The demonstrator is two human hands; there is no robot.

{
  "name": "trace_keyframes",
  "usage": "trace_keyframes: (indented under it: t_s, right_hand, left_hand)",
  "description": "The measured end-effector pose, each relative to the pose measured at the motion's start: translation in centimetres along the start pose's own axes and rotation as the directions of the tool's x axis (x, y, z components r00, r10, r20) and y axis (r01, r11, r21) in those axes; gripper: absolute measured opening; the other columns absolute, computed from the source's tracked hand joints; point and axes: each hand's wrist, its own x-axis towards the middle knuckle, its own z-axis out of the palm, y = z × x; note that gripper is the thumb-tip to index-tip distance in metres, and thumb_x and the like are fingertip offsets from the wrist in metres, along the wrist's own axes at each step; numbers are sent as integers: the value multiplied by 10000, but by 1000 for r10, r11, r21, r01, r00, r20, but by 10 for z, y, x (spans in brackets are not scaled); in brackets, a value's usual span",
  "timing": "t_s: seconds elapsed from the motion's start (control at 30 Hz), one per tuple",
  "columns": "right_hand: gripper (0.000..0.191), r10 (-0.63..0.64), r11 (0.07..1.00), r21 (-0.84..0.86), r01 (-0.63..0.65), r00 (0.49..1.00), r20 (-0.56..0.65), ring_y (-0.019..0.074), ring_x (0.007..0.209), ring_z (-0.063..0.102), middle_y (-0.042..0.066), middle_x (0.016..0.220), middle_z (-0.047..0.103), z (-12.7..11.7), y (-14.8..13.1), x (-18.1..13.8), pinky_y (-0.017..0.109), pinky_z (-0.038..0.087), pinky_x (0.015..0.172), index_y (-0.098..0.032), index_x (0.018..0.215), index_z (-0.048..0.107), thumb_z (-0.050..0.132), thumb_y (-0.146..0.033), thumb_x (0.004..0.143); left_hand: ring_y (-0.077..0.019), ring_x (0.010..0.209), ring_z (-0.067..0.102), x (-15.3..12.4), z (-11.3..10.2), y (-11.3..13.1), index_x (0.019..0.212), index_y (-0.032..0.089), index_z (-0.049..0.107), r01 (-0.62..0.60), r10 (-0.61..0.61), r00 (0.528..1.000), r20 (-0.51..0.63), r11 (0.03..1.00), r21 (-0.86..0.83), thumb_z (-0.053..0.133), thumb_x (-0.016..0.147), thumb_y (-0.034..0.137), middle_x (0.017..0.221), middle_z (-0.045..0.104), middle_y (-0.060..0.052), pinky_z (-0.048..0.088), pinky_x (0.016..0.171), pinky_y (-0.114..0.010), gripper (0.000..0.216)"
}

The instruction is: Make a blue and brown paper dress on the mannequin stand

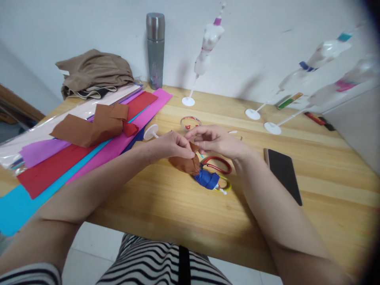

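I have the left hand [175,145] with thumb and finger pinching the brown wrap [184,163] of a small dress form [196,169]. The right hand [219,141] is close on its right, fingers loosely bent; I can't tell whether it grips anything. The form lies tilted on the table [154,206] below my hands, its wrinkled blue wrap [207,179] and white neck end pointing near and right, its round base far left. Red-handled scissors [229,168] sit just beside it. Further out: a phone [283,174] right, coloured sheets [55,168] left.
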Motion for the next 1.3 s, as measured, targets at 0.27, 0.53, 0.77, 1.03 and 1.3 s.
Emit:
trace_keyframes:
  t_s: [0.27,0.53,0.77,1.03,1.3]
  right_hand:
    - [162,-10,998,-62,8,999,-37,115,588,551,-22,646,628,4,1,-1,248,444,579,-195,884,701,735,-262,740]
    - [187,-20,1000,-1,20,1000,10,119,642,594,-18,723,666,6,5,-3,257,452,608,-199,833,648,780,-266,720]
    - [178,-89,996,-17,88,996,-27,100,620,543,-34,683,607,5,7,-6,244,407,597,-194,734,621,776,-281,739]
    - [140,-48,996,70,54,995,-87,121,679,600,-9,787,685,12,6,-7,253,446,628,-211,769,618,747,-234,720]
    - [196,-36,999,15,37,997,-69,121,573,526,-33,643,608,15,5,-5,269,402,573,-218,794,621,768,-314,706]
  left_hand:
    - [-53,480,343,-6,-4,6,589,123,676,-11,12,999,35,1000,-24,735,648,301,486,454,40,186,475,-213,197]
    - [-53,460,326,-7,-11,3,632,124,691,-22,23,995,93,1000,-15,758,619,359,487,444,35,183,448,-202,245]
    - [-62,489,364,-4,-17,1,666,112,706,-60,64,990,123,998,-31,755,629,379,526,494,15,224,447,-193,275]
    - [-74,495,409,-12,-36,10,823,117,765,-50,29,987,158,991,128,791,675,401,551,534,16,235,449,-195,321]
    - [-86,534,468,-10,-36,3,650,142,739,-76,5,975,224,948,310,826,590,369,547,596,16,276,507,-209,251]
